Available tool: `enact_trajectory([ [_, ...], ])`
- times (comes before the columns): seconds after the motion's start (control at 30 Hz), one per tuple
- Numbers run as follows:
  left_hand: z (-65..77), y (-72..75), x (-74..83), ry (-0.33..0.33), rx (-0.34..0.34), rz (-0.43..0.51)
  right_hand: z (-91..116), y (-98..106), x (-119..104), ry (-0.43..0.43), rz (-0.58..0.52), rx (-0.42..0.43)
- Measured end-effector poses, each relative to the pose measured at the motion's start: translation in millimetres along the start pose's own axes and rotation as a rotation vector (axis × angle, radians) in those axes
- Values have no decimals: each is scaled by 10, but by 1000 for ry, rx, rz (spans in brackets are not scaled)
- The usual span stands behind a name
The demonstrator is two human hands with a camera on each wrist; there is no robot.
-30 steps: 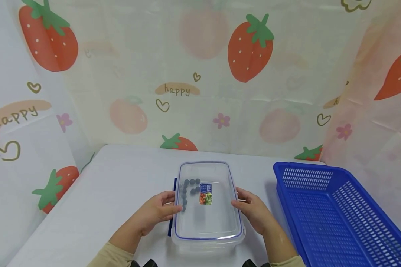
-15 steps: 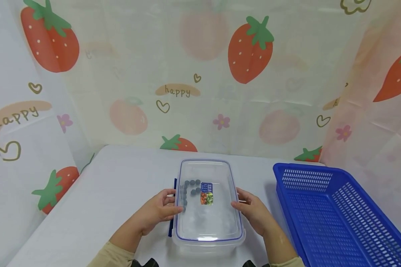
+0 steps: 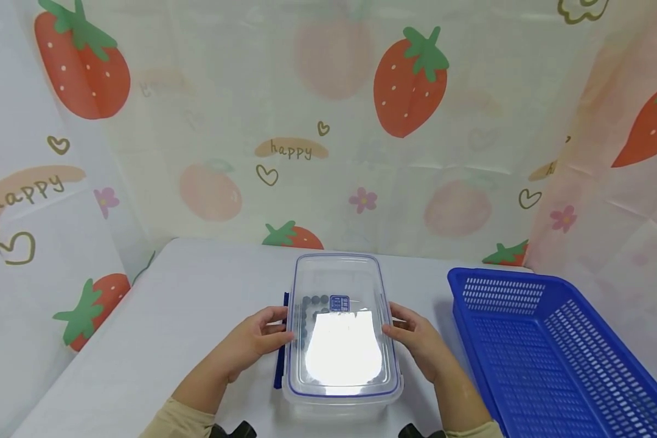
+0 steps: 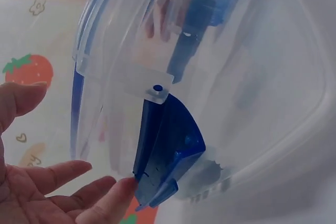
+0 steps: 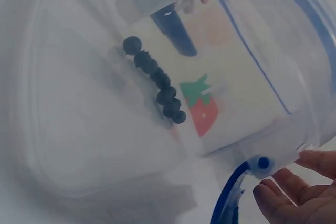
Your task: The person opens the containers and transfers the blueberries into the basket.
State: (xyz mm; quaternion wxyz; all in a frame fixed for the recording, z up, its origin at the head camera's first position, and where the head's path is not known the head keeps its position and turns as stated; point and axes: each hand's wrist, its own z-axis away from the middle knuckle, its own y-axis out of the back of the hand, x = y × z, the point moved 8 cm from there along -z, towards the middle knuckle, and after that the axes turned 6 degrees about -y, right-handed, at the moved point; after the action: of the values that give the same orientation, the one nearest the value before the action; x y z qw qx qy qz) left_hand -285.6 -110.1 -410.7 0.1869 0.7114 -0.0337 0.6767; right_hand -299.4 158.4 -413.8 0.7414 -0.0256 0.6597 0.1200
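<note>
A clear plastic food box (image 3: 342,406) stands on the white table under a clear lid (image 3: 334,274) with a blue seal line. My left hand (image 3: 249,340) holds the lid's left side, thumb at the upper edge, fingers beside a hanging blue latch (image 4: 170,145). On the opposite side my right hand (image 3: 420,344) holds the lid edge, its fingertips close to another unfastened latch (image 5: 231,195) in the right wrist view. Several blueberries (image 5: 166,95) lie inside the box along one wall. Bright glare covers much of the lid and its label (image 3: 339,303).
A large blue perforated basket (image 3: 498,272) stands to the right of the box. The white tabletop (image 3: 197,286) runs back to a curtain (image 3: 339,201) printed with strawberries. Black wrist mounts (image 3: 235,430) show at the bottom edge.
The lid's far edge has risen and the lid has tilted, bringing a bright reflection onto it. Both hands have moved up slightly, and the left thumb has slid outward. The blueberries have hardly moved.
</note>
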Motion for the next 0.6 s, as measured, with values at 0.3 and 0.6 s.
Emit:
enact_trajectory([
  [0.3, -4, -4, 2, 15, -4, 59, 10, 22, -54, -1, 47, 16],
  [0.6, 28, -91, 29, 25, -87, 184, 29, 13, -34, -83, 14, -2],
])
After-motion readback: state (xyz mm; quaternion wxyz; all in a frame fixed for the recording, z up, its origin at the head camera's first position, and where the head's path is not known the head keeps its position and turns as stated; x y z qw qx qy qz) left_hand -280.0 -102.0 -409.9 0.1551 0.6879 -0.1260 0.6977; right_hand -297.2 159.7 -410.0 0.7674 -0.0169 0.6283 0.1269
